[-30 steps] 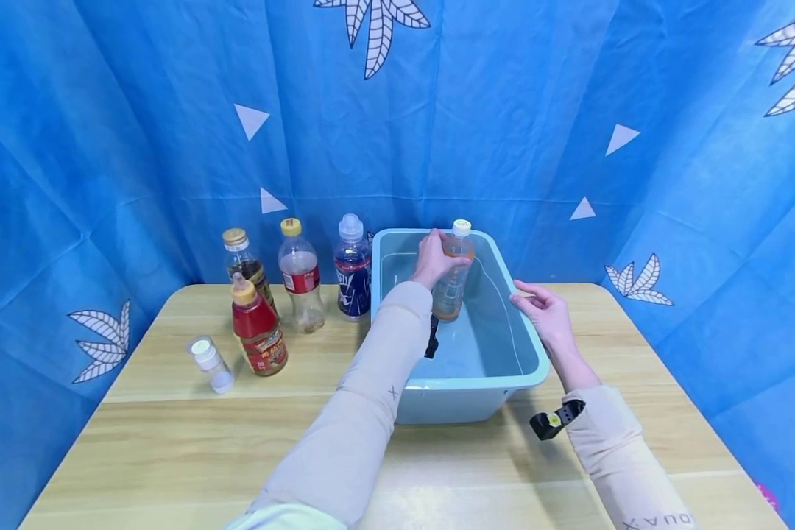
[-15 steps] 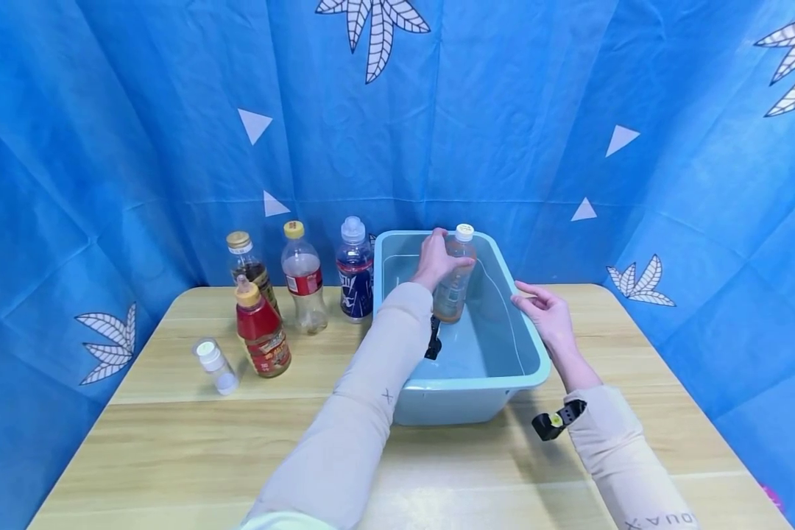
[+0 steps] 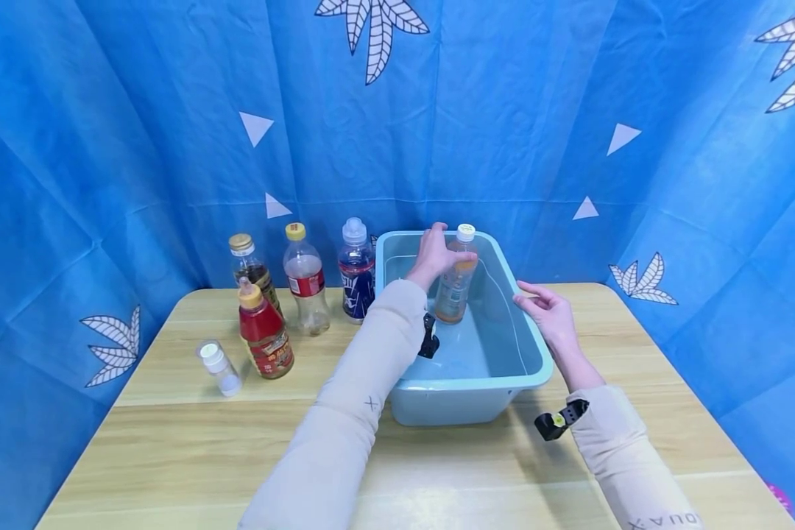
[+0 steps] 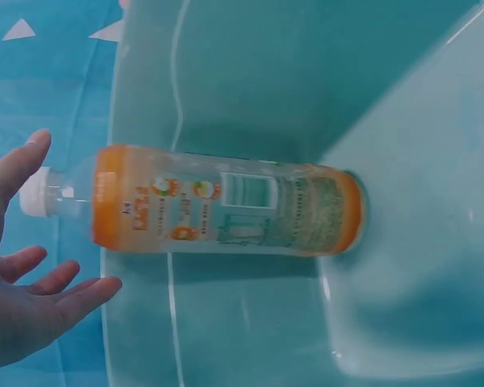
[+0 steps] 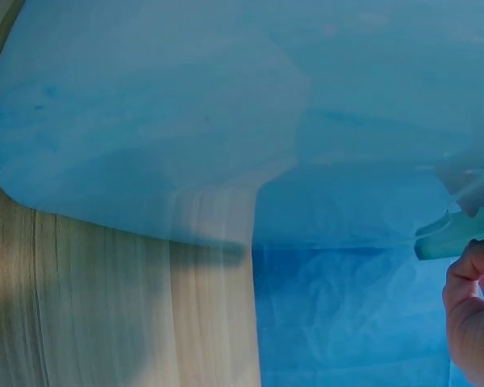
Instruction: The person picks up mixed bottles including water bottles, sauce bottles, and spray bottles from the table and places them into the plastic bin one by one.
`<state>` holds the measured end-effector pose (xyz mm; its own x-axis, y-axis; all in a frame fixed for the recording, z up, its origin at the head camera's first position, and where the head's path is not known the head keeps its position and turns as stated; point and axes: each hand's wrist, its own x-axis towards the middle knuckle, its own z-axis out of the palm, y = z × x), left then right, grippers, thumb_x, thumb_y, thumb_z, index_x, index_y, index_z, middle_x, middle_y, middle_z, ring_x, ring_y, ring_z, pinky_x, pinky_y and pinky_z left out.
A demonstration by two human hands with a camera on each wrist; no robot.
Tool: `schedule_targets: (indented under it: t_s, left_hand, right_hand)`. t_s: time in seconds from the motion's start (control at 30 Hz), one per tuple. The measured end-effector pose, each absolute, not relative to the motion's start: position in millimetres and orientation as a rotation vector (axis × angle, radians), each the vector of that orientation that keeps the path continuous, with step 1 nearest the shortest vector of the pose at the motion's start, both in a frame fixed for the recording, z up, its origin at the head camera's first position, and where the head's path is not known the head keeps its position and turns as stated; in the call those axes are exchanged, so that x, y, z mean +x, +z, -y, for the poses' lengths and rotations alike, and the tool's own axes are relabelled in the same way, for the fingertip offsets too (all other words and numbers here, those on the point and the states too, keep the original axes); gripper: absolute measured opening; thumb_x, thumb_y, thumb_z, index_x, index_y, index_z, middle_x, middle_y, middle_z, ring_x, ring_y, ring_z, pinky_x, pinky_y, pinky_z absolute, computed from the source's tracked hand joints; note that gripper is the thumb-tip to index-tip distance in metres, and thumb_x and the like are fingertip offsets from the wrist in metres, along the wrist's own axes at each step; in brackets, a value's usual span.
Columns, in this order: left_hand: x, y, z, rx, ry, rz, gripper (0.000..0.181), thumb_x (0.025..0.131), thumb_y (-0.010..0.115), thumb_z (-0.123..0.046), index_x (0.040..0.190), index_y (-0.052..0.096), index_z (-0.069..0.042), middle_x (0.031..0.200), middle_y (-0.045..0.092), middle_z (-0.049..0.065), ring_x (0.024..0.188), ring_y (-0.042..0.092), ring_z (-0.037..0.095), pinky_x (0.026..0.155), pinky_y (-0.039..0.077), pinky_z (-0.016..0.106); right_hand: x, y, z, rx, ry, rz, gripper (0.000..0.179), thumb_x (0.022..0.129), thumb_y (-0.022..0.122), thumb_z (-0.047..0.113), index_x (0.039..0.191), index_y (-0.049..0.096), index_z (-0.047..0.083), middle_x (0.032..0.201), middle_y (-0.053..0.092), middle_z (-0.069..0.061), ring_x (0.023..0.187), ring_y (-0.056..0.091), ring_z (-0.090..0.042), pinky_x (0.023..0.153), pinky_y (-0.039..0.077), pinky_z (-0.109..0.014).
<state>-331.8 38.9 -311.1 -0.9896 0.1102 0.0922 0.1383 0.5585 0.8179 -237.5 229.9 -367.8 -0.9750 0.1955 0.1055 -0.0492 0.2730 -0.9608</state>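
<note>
Inside the light-blue plastic tub (image 3: 464, 383) a drink bottle (image 3: 452, 294) with a white cap and orange-banded label stands upright near the back wall. My left hand (image 3: 435, 255) is at the bottle's upper part. In the left wrist view, the thumb and fingers of that hand (image 4: 32, 274) are spread on either side of the cap and neck, with gaps between them and the bottle (image 4: 226, 201). My right hand (image 3: 551, 316) holds the tub's right rim between thumb and fingers; its curled fingers (image 5: 472, 278) show at the right edge of the right wrist view.
Left of the tub stand a blue-labelled bottle (image 3: 356, 276), a yellow-capped bottle (image 3: 307, 287), a dark sauce bottle (image 3: 257, 274), a red squeeze bottle (image 3: 266, 338) and a small clear white-capped container (image 3: 219, 368). A blue curtain (image 3: 503, 110) hangs behind the wooden table (image 3: 192, 456).
The left hand's fingers have spread slightly from the bottle, which stays upright in the tub. The right hand keeps its place on the rim. The head view has shifted a little.
</note>
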Motion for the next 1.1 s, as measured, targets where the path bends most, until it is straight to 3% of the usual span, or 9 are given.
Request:
schedule_targets:
  t_s: [0.4, 1.1]
  left_hand:
    - [-318, -281, -25, -0.271, -1.41, 2.742, 0.071, 0.076, 0.07, -0.033, 0.133, 0.035, -0.009, 0.131, 0.039, 0.009, 0.119, 0.036, 0.02, 0.094, 0.037, 0.032]
    - [-274, -255, 4, -0.483, -1.465, 2.628, 0.054, 0.082, 0.064, -0.029, 0.127, 0.044, -0.008, 0.117, 0.054, 0.008, 0.106, 0.051, 0.021, 0.085, 0.043, 0.03]
  right_hand:
    - [-238, -367, -231, -0.151, 1.789, 2.34, 0.046, 0.083, 0.063, 0.023, 0.122, 0.052, 0.001, 0.07, 0.059, 0.014, 0.066, 0.058, -0.003, 0.06, 0.049, -0.018]
    - [-238, -366, -231, -0.174, 1.803, 2.333, 0.046, 0.082, 0.063, 0.024, 0.121, 0.052, 0.002, 0.069, 0.06, 0.013, 0.065, 0.058, -0.003, 0.059, 0.049, -0.018]
